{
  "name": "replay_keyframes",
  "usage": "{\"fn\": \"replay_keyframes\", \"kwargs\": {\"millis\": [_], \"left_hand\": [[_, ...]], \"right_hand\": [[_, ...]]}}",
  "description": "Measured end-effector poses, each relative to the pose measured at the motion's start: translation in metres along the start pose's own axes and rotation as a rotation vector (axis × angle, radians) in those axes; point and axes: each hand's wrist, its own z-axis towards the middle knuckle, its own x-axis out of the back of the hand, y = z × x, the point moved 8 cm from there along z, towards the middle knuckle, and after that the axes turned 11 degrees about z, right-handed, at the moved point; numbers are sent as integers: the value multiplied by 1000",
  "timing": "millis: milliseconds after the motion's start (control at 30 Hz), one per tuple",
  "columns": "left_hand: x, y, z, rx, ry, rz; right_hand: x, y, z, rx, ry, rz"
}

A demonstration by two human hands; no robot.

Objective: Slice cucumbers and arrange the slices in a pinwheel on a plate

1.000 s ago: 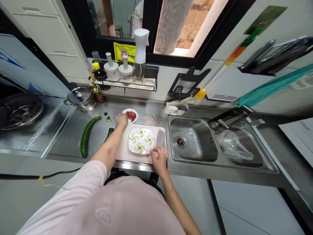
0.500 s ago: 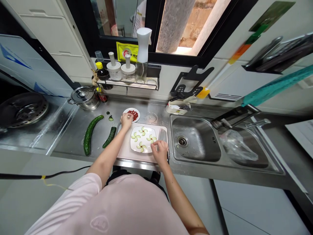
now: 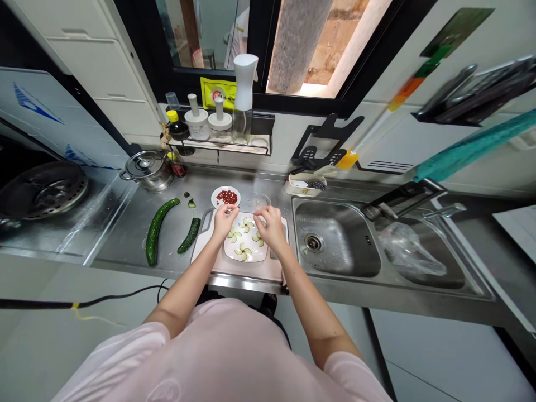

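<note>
A white plate (image 3: 247, 255) lies on the cutting board (image 3: 205, 245), bearing several pinwheels of pale green slices with red bits at their centres. Over the plate's far left corner, my left hand (image 3: 224, 223) is closed in a pinch; whatever its fingertips hold is too small to name. My right hand (image 3: 272, 228) hovers by the far right corner, thumb and fingers pinched together, their contents unclear. Behind the left hand stands a small white dish (image 3: 214, 196) with chopped red pieces (image 3: 226, 196). My right hand and wrist largely cover the knife blade on the board.
To the left lie a long cucumber (image 3: 157, 231), a cut cucumber piece (image 3: 189, 235) and cucumber scraps (image 3: 191, 204). A lidded pot (image 3: 148, 170) stands behind them. On the right are a steel sink (image 3: 337, 240) and a plastic bag (image 3: 408, 251). A seasoning shelf (image 3: 234, 146) hangs at the back.
My left hand has come away from the dish of red pieces to the plate's far edge. My right hand has moved from the plate's right side up toward its far right corner.
</note>
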Motion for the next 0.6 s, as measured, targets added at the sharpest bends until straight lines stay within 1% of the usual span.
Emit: {"fn": "replay_keyframes", "kwargs": {"millis": [100, 167, 233, 400, 500, 600], "left_hand": [[5, 21, -10, -107, -22, 137], [10, 33, -15, -166, -16, 243], [15, 42, -19, -196, -4, 342], [21, 54, -27, -257, -26, 524], [21, 60, -30, -312, -48, 555], [22, 62, -31, -336, -67, 573]], "right_hand": [[-1, -15, 18, 98, -71, -34], [-3, -23, 25, 145, -117, -64], [-3, -28, 29, 177, -155, -90], [-5, -35, 27, 226, -213, -98], [-9, -37, 24, 245, -241, -102], [-12, -37, 22, 249, -249, -114]]}}
